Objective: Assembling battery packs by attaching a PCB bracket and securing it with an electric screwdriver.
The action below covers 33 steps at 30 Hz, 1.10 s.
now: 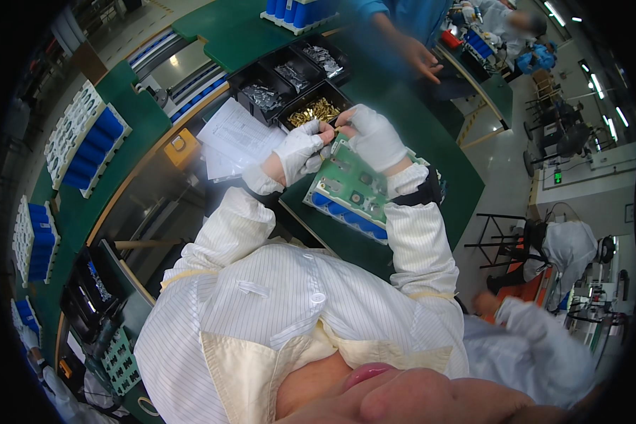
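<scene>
Both my hands wear white gloves with bare fingertips and meet at the far end of a battery pack [357, 185], which has blue cells under a green top plate. My left hand [300, 152] is closed in a pinch beside the pack's far left corner. Close by, my right hand [376, 138] pinches too, over the plate's far edge. Something small and brass-coloured shows between the fingertips, too small to name. Just beyond them lies a black bin of brass screw-like fasteners [312, 113].
Black bins of silver metal parts [265, 95] adjoin the brass bin. Paper sheets [237, 134] lie left of my left hand. Battery packs [88, 141] stand on the green bench at left. Across the table a co-worker's hand [420, 60] reaches out. The table's edge [482, 187] runs at right.
</scene>
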Each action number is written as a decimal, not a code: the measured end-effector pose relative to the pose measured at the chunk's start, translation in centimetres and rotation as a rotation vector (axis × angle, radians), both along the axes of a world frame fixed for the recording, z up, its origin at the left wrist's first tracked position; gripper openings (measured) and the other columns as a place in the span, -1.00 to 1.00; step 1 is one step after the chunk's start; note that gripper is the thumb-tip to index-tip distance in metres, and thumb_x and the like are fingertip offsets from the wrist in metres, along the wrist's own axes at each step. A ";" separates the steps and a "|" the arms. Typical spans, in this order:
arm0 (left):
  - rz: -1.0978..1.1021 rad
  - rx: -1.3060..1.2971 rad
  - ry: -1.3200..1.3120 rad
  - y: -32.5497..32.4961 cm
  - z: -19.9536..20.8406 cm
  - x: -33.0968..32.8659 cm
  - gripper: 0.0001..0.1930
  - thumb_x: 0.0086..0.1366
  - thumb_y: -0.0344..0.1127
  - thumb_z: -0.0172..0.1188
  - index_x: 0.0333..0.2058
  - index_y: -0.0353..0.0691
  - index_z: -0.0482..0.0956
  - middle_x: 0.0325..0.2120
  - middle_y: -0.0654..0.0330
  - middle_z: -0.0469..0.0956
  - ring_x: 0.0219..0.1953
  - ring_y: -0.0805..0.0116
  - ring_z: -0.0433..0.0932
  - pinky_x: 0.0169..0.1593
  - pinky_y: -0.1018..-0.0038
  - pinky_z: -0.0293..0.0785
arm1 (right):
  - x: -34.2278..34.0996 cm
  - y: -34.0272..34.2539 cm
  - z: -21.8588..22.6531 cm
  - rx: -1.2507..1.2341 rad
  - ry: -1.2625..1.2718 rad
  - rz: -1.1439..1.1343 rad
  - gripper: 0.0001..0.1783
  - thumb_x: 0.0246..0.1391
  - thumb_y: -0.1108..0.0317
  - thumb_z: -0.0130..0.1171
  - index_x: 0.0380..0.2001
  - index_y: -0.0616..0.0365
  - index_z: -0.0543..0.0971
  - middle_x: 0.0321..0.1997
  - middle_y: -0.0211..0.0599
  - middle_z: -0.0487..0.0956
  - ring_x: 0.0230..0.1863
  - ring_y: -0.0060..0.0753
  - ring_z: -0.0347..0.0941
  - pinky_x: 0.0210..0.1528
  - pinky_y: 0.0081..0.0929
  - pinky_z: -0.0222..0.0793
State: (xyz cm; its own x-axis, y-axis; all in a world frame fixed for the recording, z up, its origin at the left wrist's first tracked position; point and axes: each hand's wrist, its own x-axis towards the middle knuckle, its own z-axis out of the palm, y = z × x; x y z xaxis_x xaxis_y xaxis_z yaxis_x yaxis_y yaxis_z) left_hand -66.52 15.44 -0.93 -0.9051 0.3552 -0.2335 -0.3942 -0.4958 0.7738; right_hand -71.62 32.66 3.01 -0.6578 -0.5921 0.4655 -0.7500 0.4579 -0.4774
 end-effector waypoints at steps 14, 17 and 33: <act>0.048 0.104 -0.079 -0.8 -1.7 -0.7 -0.77 0.36 -0.13 0.02 -0.33 -0.18 0.42 -0.69 0.37 0.33 -0.81 0.63 0.14 -0.73 0.68 0.02 | -0.3 1.1 0.3 0.405 0.007 -0.115 -0.89 -0.02 0.26 0.19 -0.40 -0.01 0.59 -0.34 -0.27 0.57 -0.27 -0.14 0.52 -0.24 -0.28 0.43; 0.031 0.060 -0.054 -0.8 -1.8 -0.8 -0.78 0.34 -0.15 0.06 -0.30 -0.18 0.42 -0.67 0.36 0.35 -0.81 0.62 0.15 -0.74 0.68 0.03 | -0.1 0.8 0.6 0.528 -0.004 -0.162 -0.88 -0.05 0.25 0.19 -0.42 -0.01 0.59 -0.34 -0.26 0.58 -0.28 -0.11 0.52 -0.23 -0.26 0.44; 0.030 0.031 -0.042 -1.0 -2.7 -1.3 -0.81 0.33 -0.16 0.07 -0.29 -0.14 0.41 -0.65 0.36 0.34 -0.80 0.60 0.20 -0.75 0.67 0.07 | 0.6 0.5 -0.1 0.580 0.037 -0.181 -0.94 -0.02 0.34 0.06 -0.46 0.03 0.49 -0.39 -0.21 0.55 -0.33 -0.04 0.53 -0.31 -0.20 0.42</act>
